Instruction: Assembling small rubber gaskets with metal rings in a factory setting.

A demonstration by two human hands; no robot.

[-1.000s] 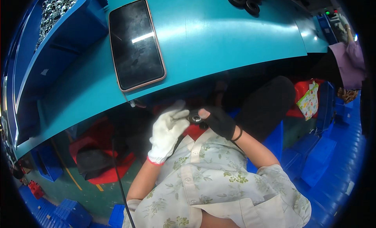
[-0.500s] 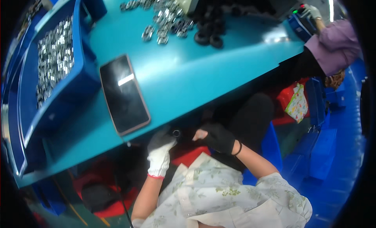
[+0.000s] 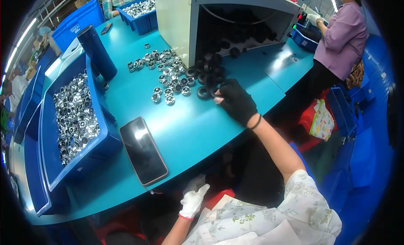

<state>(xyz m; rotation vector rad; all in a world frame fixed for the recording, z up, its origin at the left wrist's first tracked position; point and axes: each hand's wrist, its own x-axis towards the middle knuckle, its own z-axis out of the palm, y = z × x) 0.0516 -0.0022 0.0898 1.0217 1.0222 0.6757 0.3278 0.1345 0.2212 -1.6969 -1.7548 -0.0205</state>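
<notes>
My right hand, in a black glove with bare fingertips, reaches over the table to the near edge of a pile of black rubber rings. Its fingers are curled, thumb and fingertips closed at one ring beside the pile. My left hand, in a white knitted glove with grey fingertips, is below the table edge, over my lap. Its fingers are bent together, and whatever they hold is hidden or blurred. Shiny metal hubs lie loose on the table, left of the rings.
A phone lies near the table's front edge. Left of it, a blue bin holds many metal hubs, with a dark blue tumbler behind. A pale machine housing stands at the back. A co-worker in purple works at right.
My right hand has moved from my lap up and forward to the black rings. My left hand stays low, turned slightly. The view has tilted up, showing more of the table's far side.
</notes>
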